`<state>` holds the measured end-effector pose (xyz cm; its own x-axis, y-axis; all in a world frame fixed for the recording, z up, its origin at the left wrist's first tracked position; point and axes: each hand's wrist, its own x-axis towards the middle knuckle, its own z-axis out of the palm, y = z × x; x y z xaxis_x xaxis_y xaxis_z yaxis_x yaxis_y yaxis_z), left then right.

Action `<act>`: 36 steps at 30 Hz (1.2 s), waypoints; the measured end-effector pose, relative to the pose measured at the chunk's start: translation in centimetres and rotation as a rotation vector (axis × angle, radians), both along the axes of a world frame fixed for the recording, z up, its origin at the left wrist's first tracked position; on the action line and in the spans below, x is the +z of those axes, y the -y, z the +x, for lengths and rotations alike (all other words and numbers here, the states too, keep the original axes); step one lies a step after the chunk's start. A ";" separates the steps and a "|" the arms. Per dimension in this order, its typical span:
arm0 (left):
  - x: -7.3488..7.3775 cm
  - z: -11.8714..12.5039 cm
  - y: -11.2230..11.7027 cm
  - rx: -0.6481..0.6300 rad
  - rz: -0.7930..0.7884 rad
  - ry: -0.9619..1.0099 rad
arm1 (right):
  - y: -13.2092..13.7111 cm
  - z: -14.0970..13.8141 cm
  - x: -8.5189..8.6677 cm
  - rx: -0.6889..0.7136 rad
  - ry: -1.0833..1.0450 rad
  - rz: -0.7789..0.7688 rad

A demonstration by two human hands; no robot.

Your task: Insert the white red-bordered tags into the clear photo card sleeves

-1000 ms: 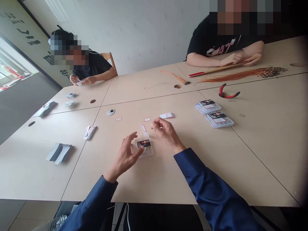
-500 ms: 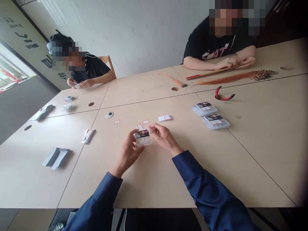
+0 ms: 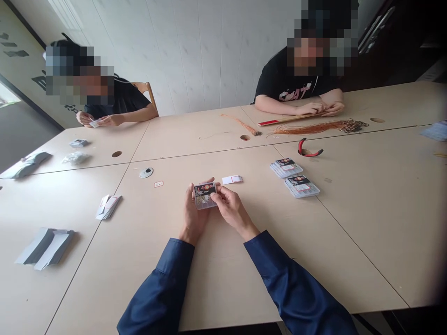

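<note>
Left hand (image 3: 194,219): you grip the clear plastic case with black label (image 3: 203,190).
Right hand (image 3: 233,208): you hold its right side.

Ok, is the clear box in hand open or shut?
Looks shut: the clear box shows one flat face, no raised lid, held between left hand and right hand. Whether it is latched, I cannot tell.

A: Anything legible?
B: Co-worker's black shirt (image 3: 275,80), across at right: pink-white capitals ending "AT", start unclear.
A: Held box (image 3: 201,201)?
B: Characters on black label (image 3: 205,188); too small to read.
A: Wall panel (image 3: 17,70)?
B: Large dark characters, cut off, unread.
</note>
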<state>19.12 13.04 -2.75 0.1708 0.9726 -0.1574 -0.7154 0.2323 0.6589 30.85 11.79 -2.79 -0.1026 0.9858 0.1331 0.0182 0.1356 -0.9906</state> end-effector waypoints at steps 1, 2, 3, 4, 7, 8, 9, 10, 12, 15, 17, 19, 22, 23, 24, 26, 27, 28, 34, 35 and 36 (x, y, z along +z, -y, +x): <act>-0.2 0.0 0.0 0.008 -0.023 0.024 | 0.1 -0.2 -0.1 -0.010 0.053 0.011; -0.3 0.0 0.0 0.017 -0.045 0.041 | 0.3 -0.5 -0.1 -0.045 0.118 0.028; -0.4 0.0 0.0 0.028 -0.060 0.055 | 0.5 -0.7 -0.2 -0.104 0.191 0.056; -0.5 -0.1 0.0 0.039 -0.067 0.067 | 0.6 -0.9 -0.3 -0.182 0.261 0.102; -0.8 -0.2 -0.3 0.086 -0.048 0.080 | 1.0 -1.2 -0.4 -0.397 0.412 0.301; -0.9 -0.3 -0.4 0.103 -0.039 0.080 | 1.1 -1.3 -0.4 -0.416 0.434 0.361; -1.0 -0.3 -0.5 0.115 -0.032 0.076 | 1.1 -1.3 -0.4 -0.401 0.447 0.404; -0.9 -0.3 -0.5 0.121 -0.024 0.072 | 1.2 -1.3 -0.3 -0.365 0.458 0.431; -0.8 -0.2 -0.4 0.113 -0.006 0.055 | 1.3 -1.4 -0.2 -0.276 0.481 0.453; -0.3 0.0 -0.2 0.102 0.010 -0.005 | 1.5 -1.5 0.0 -0.207 0.506 0.436; -0.2 0.2 0.0 0.093 0.030 -0.050 | 1.5 -1.6 0.1 -0.213 0.503 0.403; -0.2 0.4 0.1 0.090 0.067 -0.076 | 1.5 -1.7 0.1 -0.222 0.506 0.366; -0.4 0.6 0.0 0.082 0.107 -0.077 | 1.4 -1.7 -0.1 -0.226 0.505 0.323; -0.5 0.6 0.0 0.083 0.111 -0.076 | 1.3 -1.7 -0.2 -0.225 0.499 0.313; -0.6 0.6 0.0 0.083 0.112 -0.075 | 1.3 -1.7 -0.2 -0.222 0.492 0.303; -0.7 0.6 -0.1 0.085 0.109 -0.070 | 1.3 -1.7 -0.3 -0.214 0.476 0.289; -0.7 0.6 -0.1 0.089 0.105 -0.067 | 1.3 -1.7 -0.3 -0.207 0.470 0.285; -0.8 0.6 -0.1 0.089 0.099 -0.062 | 1.3 -1.7 -0.3 -0.198 0.465 0.283; -0.9 0.4 -0.2 0.116 0.052 -0.047 | 1.3 -1.7 -0.3 -0.156 0.484 0.306; -0.9 0.5 -0.2 0.127 0.052 -0.046 | 1.3 -1.7 -0.3 -0.154 0.487 0.310; -0.9 0.5 -0.2 0.134 0.051 -0.044 | 1.3 -1.7 -0.4 -0.151 0.489 0.315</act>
<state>19.59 13.23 -3.65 0.0331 0.9932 -0.1116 -0.7082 0.1020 0.6986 29.19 10.52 -3.20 -0.0875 0.9151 0.3935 0.5033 0.3815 -0.7753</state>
